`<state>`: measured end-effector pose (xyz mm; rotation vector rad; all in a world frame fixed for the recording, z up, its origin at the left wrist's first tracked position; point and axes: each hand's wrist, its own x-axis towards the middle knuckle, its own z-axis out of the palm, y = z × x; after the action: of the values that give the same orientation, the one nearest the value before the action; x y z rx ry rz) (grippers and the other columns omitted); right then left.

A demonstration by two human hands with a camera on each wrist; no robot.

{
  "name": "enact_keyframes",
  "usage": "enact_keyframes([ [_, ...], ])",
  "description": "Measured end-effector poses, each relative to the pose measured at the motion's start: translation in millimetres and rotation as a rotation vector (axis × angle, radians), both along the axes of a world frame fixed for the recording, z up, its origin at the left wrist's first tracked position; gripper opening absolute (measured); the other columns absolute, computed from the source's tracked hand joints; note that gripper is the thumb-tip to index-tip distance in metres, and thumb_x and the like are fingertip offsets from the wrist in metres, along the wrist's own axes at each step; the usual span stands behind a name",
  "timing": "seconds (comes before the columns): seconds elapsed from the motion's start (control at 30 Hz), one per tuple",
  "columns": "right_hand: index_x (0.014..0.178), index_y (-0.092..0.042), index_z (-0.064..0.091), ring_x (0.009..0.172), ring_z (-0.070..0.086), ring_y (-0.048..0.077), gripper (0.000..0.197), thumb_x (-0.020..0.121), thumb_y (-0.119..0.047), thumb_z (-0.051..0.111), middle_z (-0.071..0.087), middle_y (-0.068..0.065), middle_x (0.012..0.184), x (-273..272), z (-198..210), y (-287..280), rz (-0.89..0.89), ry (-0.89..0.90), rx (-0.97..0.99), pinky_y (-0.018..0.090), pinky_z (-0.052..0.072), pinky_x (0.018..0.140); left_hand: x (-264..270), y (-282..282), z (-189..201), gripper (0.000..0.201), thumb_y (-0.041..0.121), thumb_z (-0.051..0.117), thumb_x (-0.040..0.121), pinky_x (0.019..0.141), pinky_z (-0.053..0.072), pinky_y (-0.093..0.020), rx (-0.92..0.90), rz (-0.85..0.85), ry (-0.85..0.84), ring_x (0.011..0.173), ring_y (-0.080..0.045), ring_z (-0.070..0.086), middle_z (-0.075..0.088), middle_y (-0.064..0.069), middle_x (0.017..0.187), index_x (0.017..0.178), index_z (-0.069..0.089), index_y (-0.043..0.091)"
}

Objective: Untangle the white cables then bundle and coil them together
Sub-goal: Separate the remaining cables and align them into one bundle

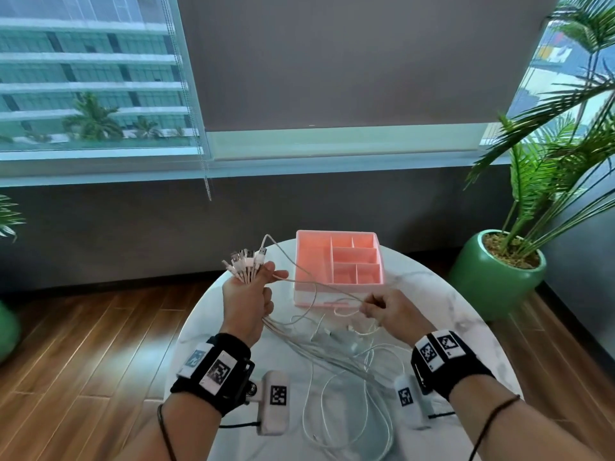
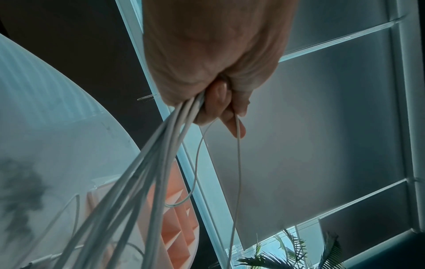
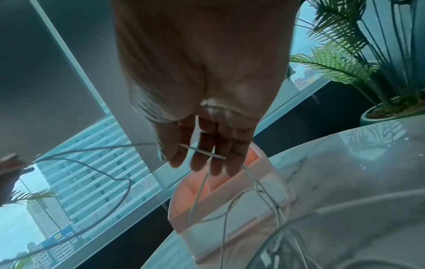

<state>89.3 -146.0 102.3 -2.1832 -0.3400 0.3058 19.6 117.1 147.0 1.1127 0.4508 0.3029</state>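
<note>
Several white cables (image 1: 332, 357) trail in loose loops over the white marble table (image 1: 466, 331). My left hand (image 1: 248, 294) is raised at the table's left edge and grips a bunch of them, their USB plug ends (image 1: 244, 261) fanning out above the fist. In the left wrist view the cords (image 2: 161, 163) hang down from the curled fingers (image 2: 216, 102). My right hand (image 1: 386, 309) hovers in front of the pink box and pinches one thin cable (image 3: 202, 152) between thumb and fingers; that strand runs back across to the left hand.
A pink divided organiser box (image 1: 339, 267) stands at the table's far middle, its compartments holding nothing. A green pot with a palm (image 1: 499, 271) stands on the floor at the right. Wooden floor (image 1: 83, 344) lies to the left, a window wall behind.
</note>
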Motion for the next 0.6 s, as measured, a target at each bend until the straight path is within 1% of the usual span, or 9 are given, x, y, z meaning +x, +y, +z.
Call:
enact_keyframes([
  [0.1, 0.078, -0.019, 0.067, 0.062, 0.057, -0.002, 0.015, 0.093, -0.018, 0.068, 0.063, -0.009, 0.066, 2, 0, -5, -0.059, 0.033, -0.005, 0.027, 0.048, 0.069, 0, -3, -4, 0.017, 0.015, 0.065, 0.096, 0.035, 0.024, -0.018, -0.008, -0.001, 0.011, 0.037, -0.007, 0.024, 0.075, -0.022, 0.095, 0.099, 0.058, -0.001],
  [0.17, 0.088, -0.011, 0.066, 0.082, 0.071, 0.018, 0.011, 0.098, -0.014, 0.061, 0.073, 0.005, 0.08, 3, 7, -3, -0.136, 0.129, 0.219, 0.033, 0.056, 0.077, 0, -6, -6, 0.014, 0.014, 0.066, 0.095, 0.035, 0.024, -0.018, -0.013, -0.005, 0.013, 0.037, -0.007, 0.024, 0.074, -0.024, 0.096, 0.092, 0.058, 0.003],
  [0.23, 0.093, -0.004, 0.06, 0.091, 0.072, 0.037, 0.014, 0.102, -0.011, 0.051, 0.073, 0.023, 0.088, -2, 21, 5, -0.166, 0.279, 0.509, 0.037, 0.059, 0.076, 1, -9, -7, 0.015, 0.015, 0.066, 0.095, 0.035, 0.024, -0.018, -0.011, -0.02, 0.014, 0.037, -0.007, 0.024, 0.075, -0.023, 0.097, 0.086, 0.056, 0.008],
  [0.3, 0.097, -0.002, 0.055, 0.089, 0.07, 0.044, 0.015, 0.104, -0.011, 0.046, 0.069, 0.029, 0.087, -7, 39, 14, -0.169, 0.373, 0.738, 0.039, 0.059, 0.071, 1, -12, -6, 0.016, 0.015, 0.066, 0.095, 0.035, 0.023, -0.017, -0.012, -0.033, 0.014, 0.037, -0.006, 0.024, 0.075, -0.022, 0.097, 0.084, 0.056, 0.008],
  [0.33, 0.099, -0.002, 0.055, 0.088, 0.069, 0.043, 0.014, 0.104, -0.011, 0.045, 0.069, 0.027, 0.087, -7, 45, 19, -0.171, 0.366, 0.773, 0.039, 0.059, 0.07, 1, -12, -6, 0.016, 0.014, 0.066, 0.095, 0.035, 0.023, -0.017, -0.013, -0.033, 0.015, 0.037, -0.006, 0.024, 0.075, -0.021, 0.096, 0.084, 0.056, 0.009],
  [0.37, 0.098, -0.003, 0.056, 0.089, 0.068, 0.039, 0.014, 0.104, -0.012, 0.047, 0.07, 0.023, 0.088, -6, 50, 22, -0.176, 0.299, 0.708, 0.039, 0.057, 0.072, 2, -13, -6, 0.016, 0.014, 0.066, 0.095, 0.036, 0.023, -0.017, -0.014, -0.027, 0.015, 0.037, -0.006, 0.024, 0.075, -0.021, 0.096, 0.083, 0.056, 0.01],
  [0.47, 0.09, -0.012, 0.065, 0.093, 0.066, 0.025, 0.015, 0.1, -0.02, 0.057, 0.073, 0.008, 0.095, 3, 51, 27, -0.154, -0.006, 0.278, 0.038, 0.053, 0.083, 3, -10, -5, 0.016, 0.014, 0.065, 0.096, 0.036, 0.023, -0.017, -0.015, -0.002, 0.01, 0.037, -0.007, 0.023, 0.075, -0.021, 0.095, 0.083, 0.057, 0.011],
  [0.53, 0.088, -0.011, 0.065, 0.088, 0.067, 0.027, 0.015, 0.1, -0.019, 0.057, 0.073, 0.012, 0.092, 6, 53, 30, -0.163, 0.015, 0.31, 0.045, 0.054, 0.086, 4, -7, -5, 0.015, 0.014, 0.065, 0.096, 0.036, 0.023, -0.018, -0.016, 0.008, 0.007, 0.037, -0.007, 0.024, 0.075, -0.021, 0.095, 0.084, 0.057, 0.01],
  [0.6, 0.092, -0.006, 0.059, 0.08, 0.07, 0.035, 0.014, 0.102, -0.014, 0.053, 0.07, 0.018, 0.083, 4, 57, 31, -0.19, 0.147, 0.527, 0.048, 0.056, 0.078, 4, -5, -5, 0.015, 0.014, 0.065, 0.096, 0.036, 0.023, -0.018, -0.014, 0.01, 0.005, 0.037, -0.007, 0.023, 0.076, -0.02, 0.095, 0.085, 0.057, 0.009],
])
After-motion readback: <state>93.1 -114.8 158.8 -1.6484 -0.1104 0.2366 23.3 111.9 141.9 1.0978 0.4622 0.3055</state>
